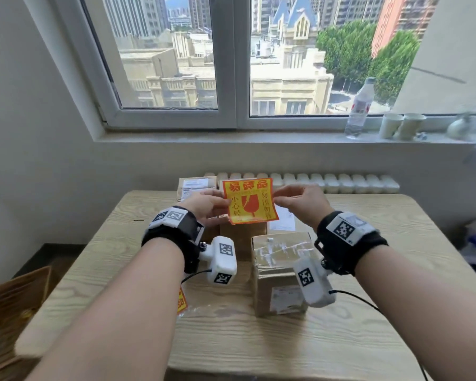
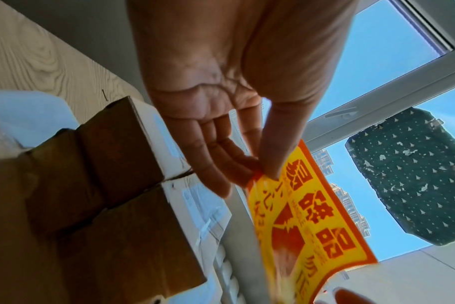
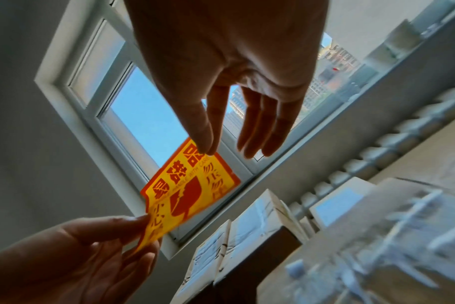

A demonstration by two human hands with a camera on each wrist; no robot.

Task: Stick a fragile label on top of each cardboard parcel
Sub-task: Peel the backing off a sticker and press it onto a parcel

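Yellow and orange, the fragile label [image 1: 250, 200] hangs in the air at the centre of the head view, printed face toward the person, stretched between two hands above the parcels. The left hand [image 1: 204, 204] pinches its left edge between thumb and fingers, a grip the left wrist view shows clearly. The right hand [image 1: 300, 200] pinches the right edge near the top; its other fingers hang straight and hold nothing.

Below the label, several cardboard parcels [image 1: 242, 235] sit on a pale wooden table [image 1: 259, 339]. The nearest one, a taped box [image 1: 280, 268], lies lower right of centre, and none of the tops I can see carries a yellow label yet. More labels [image 1: 181, 301] peek out under the left forearm.

To do this step well, I would keep the label taut and level, lower one edge onto a bare patch of a box top, away from the white shipping slips, then smooth across so no wrinkle gets trapped. It looks thin and floppy, and could curl onto itself if either pinch slackens.

Beyond, a water bottle [image 1: 359, 108] and two cups [image 1: 401, 126] stand on the windowsill at upper right.
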